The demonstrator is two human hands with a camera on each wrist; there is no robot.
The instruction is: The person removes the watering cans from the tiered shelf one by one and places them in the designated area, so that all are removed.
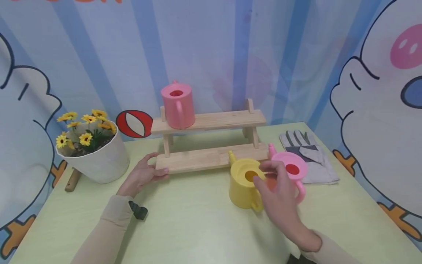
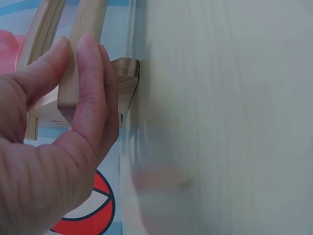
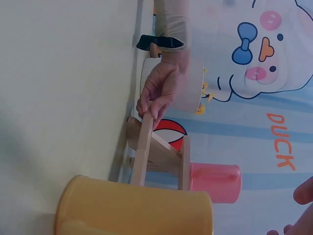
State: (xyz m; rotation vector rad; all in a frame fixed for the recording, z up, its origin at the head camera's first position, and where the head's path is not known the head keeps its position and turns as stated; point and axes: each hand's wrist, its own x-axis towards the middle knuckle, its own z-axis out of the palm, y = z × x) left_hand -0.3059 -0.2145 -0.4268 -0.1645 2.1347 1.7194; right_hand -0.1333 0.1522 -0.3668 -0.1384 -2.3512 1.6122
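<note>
A two-tier wooden shelf (image 1: 211, 157) stands at the back of the table. My left hand (image 1: 145, 174) pinches the left end of its lower board between thumb and fingers, as the left wrist view also shows (image 2: 73, 132). A pink watering can (image 1: 184, 110) sits on the upper board's left part. My right hand (image 1: 280, 205) hovers over the handle side of a yellow watering can (image 1: 239, 190), its fingers loosely bent and apart from the can. Behind that hand stands a light pink watering can (image 1: 300, 163), with an orange-red surface partly hidden beside it.
A white pot (image 1: 99, 168) with yellow flowers (image 1: 85, 138) stands at the left, a wooden handle (image 1: 73, 179) lying beside it. Grey-white work gloves (image 1: 319, 168) lie at the right. A printed curtain (image 1: 211, 55) closes off the back.
</note>
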